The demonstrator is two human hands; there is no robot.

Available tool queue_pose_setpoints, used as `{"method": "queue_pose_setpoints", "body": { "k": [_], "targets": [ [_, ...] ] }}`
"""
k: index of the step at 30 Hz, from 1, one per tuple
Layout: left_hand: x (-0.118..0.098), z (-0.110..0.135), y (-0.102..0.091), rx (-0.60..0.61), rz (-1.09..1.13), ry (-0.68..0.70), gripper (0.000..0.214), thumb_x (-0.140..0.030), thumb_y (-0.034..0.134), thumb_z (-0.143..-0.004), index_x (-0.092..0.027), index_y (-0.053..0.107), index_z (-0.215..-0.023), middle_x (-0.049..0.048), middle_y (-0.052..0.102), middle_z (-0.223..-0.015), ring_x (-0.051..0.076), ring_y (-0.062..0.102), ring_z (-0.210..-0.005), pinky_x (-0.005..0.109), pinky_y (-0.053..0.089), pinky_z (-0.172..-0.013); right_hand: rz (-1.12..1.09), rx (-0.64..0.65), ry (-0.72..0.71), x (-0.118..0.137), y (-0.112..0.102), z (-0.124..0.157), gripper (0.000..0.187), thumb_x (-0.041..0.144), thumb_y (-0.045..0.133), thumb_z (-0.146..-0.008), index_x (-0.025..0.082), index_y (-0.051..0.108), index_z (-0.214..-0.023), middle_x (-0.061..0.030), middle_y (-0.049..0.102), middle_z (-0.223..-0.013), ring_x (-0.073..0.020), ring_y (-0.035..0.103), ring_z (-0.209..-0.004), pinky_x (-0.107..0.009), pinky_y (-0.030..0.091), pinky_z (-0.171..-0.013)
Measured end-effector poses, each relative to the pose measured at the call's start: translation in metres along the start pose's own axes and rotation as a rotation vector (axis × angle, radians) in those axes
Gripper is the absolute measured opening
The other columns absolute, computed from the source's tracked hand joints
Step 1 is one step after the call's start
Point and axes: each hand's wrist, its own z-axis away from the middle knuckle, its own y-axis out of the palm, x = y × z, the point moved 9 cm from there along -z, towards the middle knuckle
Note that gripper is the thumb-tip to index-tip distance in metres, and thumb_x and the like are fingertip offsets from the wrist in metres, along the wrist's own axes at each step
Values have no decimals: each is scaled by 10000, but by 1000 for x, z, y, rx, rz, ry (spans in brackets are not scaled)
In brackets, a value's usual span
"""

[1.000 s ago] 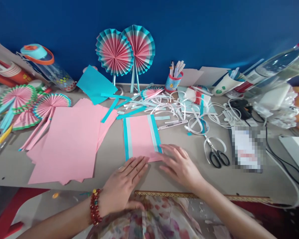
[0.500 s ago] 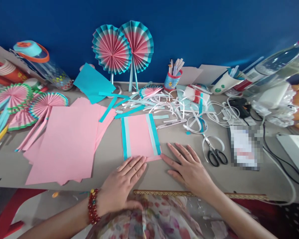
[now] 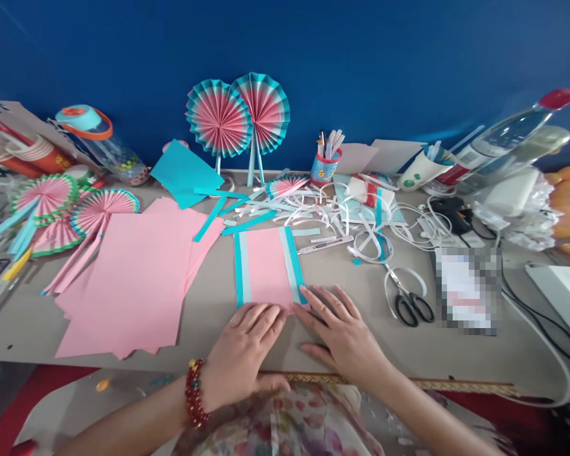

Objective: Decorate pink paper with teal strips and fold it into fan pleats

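A cup (image 3: 323, 168) at the wall holds pens and sticks. Two paper fans (image 3: 218, 117) stand left of it; one pair of scissors (image 3: 408, 301) lies to my right. The pink sheet (image 3: 266, 266), edged by two teal strips, lies flat on the worktop (image 3: 209, 310). My left grip (image 3: 244, 351) presses its near edge, fingers spread, pinching nothing. My right grip (image 3: 342, 332), likewise flat and spread, now touches its near right corner, having lain beside it on bare worktop.
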Motion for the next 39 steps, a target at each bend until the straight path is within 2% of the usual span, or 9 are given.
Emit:
{"method": "queue_pose_setpoints", "body": {
  "k": [3, 8, 13, 19, 23, 27, 30, 34, 39],
  "targets": [
    [1, -2, -1, -15, -45, 0, 922, -804, 305, -850, -143, 406, -1485, 111, 443, -1512, 313, 394, -1350, 470, 225, -1166, 19, 28, -6, -1, 5, 2, 602, 500, 515, -954, 282, 387, -1501, -40, 351, -1574, -314, 360, -1398, -581, 287, -1146],
    [16, 19, -6, -3, -153, 5, 821, -702, 288, -933, -153, 268, -1543, 93, 298, -1595, 318, 226, -1475, 553, 29, -1208, 19, 32, 5, -3, 5, 3, 597, 498, 510, -959, 298, 376, -1505, -30, 349, -1575, -307, 341, -1415, -564, 284, -1151],
    [33, 47, -7, 11, -195, -89, 806, -671, 325, -943, -141, 259, -1547, 111, 276, -1598, 317, 198, -1491, 544, 13, -1217, 27, 28, 3, -3, 6, 3, 595, 492, 520, -956, 294, 387, -1500, -27, 345, -1576, -308, 328, -1422, -562, 274, -1155],
    [31, 56, -4, -14, -206, -137, 806, -655, 329, -951, -117, 254, -1546, 146, 283, -1589, 310, 228, -1485, 538, 16, -1221, 43, 17, -18, -1, 5, 3, 619, 477, 524, -955, 266, 362, -1514, -40, 350, -1574, -319, 326, -1421, -576, 287, -1147],
    [33, 61, -3, -21, -177, -156, 787, -626, 367, -957, -126, 237, -1551, 146, 290, -1588, 307, 246, -1480, 531, 63, -1223, 11, 3, -20, -2, 4, 6, 596, 438, 526, -958, 209, 400, -1493, -67, 403, -1545, -306, 352, -1408, -566, 310, -1150],
    [42, 65, -7, -53, -72, -221, 740, -498, 452, -976, -121, 190, -1557, 150, 308, -1583, 293, 255, -1478, 495, 201, -1210, -32, -35, -10, -5, 0, 9, 551, 377, 530, -962, 210, 424, -1476, -89, 475, -1495, -273, 405, -1380, -529, 349, -1143],
    [49, 59, -15, -132, 19, -277, 611, -384, 471, -988, -172, 272, -1525, 136, 390, -1538, 284, 330, -1442, 501, 278, -1183, -63, -69, 29, -8, -4, 4, 499, 358, 534, -961, 192, 476, -1428, -111, 511, -1456, -270, 452, -1332, -505, 388, -1113],
    [56, 44, -25, -240, 110, -326, 311, -309, 507, -963, -207, 533, -1257, 112, 543, -1336, 277, 507, -1256, 472, 439, -1053, -120, -98, 63, -5, -10, -11, 352, 334, 556, -950, 191, 594, -1270, -121, 598, -1319, -270, 527, -1203, -453, 472, -1000],
    [55, 30, -22, -234, 175, -322, 87, -212, 484, -950, -206, 570, -933, 81, 565, -1132, 251, 559, -1066, 429, 510, -886, -167, -85, 49, 9, -11, -30, 173, 260, 565, -942, 208, 647, -1084, -94, 643, -1140, -247, 561, -1029, -390, 487, -866]
  ]
}}
